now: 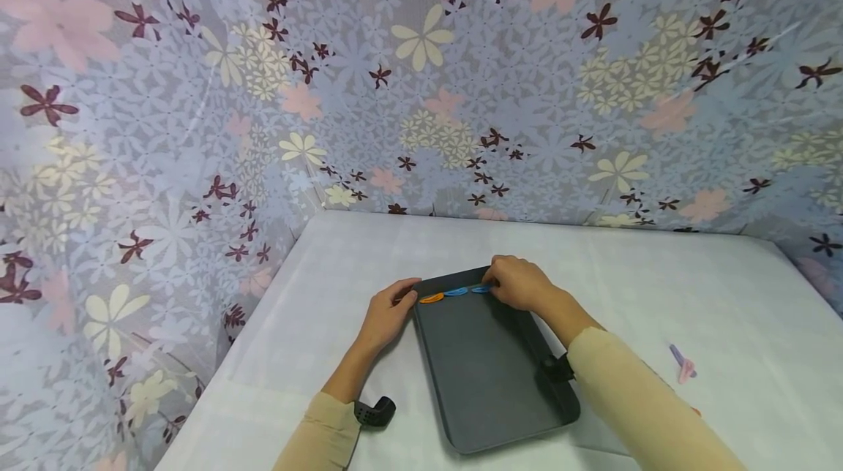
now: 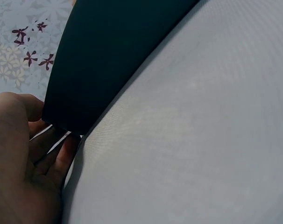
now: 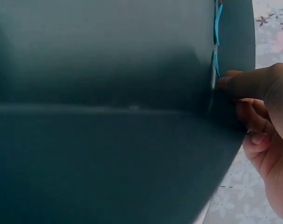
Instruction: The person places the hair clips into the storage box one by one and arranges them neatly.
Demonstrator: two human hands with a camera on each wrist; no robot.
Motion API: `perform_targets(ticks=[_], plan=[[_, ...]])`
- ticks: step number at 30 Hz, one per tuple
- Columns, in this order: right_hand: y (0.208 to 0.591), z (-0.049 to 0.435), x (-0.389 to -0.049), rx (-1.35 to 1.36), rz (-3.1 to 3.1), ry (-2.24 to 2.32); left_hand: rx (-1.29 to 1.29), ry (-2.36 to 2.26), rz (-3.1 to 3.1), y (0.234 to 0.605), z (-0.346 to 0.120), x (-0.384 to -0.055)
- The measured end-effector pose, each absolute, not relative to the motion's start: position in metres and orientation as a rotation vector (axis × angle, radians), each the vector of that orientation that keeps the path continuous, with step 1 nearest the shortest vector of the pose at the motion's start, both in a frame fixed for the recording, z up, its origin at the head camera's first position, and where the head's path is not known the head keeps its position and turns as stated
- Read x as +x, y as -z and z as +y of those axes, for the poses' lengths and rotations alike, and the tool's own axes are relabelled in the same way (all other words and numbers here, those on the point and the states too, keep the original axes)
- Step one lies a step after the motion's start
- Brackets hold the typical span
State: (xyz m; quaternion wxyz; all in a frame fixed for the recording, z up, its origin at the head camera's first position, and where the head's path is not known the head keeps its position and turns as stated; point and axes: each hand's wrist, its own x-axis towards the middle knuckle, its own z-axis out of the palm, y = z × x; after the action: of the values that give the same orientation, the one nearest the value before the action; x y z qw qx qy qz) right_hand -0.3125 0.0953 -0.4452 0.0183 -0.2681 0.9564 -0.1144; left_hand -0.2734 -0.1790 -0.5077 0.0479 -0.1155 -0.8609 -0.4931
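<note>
A dark grey rectangular tray [image 1: 487, 376] lies on the white-covered table. Along its far inner wall, an orange hair clip [image 1: 431, 298], a blue hair clip [image 1: 456, 292] and a second blue hair clip [image 1: 481, 289] form a row. My left hand [image 1: 385, 314] grips the far left corner, thumb at the rim and fingers outside the wall. At the far right corner, my right hand [image 1: 520, 282] pinches the end of the second blue clip, seen up close in the right wrist view [image 3: 216, 64]. Its other fingers are curled near the tray's rim.
To the right on the white tablecloth [image 1: 737, 310] lie a purple hair clip [image 1: 676, 354] and a pink one [image 1: 687, 371], touching or overlapping. A small orange piece [image 1: 696, 411] shows beside the right sleeve. Floral fabric [image 1: 421, 91] hangs behind the table and along its left.
</note>
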Motion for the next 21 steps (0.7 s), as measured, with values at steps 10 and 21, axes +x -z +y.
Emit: perform_targets(ticks=[10,21], plan=[[0.458,0.094,-0.314,-0.936,3.087,0.189,-0.349,1.508,-2.627,0.507,-0.178,-0.272],[0.463,0.092,-0.315,-0.95,3.173,0.132,-0.344,1.521,-2.626,0.507,-0.177,-0.274]])
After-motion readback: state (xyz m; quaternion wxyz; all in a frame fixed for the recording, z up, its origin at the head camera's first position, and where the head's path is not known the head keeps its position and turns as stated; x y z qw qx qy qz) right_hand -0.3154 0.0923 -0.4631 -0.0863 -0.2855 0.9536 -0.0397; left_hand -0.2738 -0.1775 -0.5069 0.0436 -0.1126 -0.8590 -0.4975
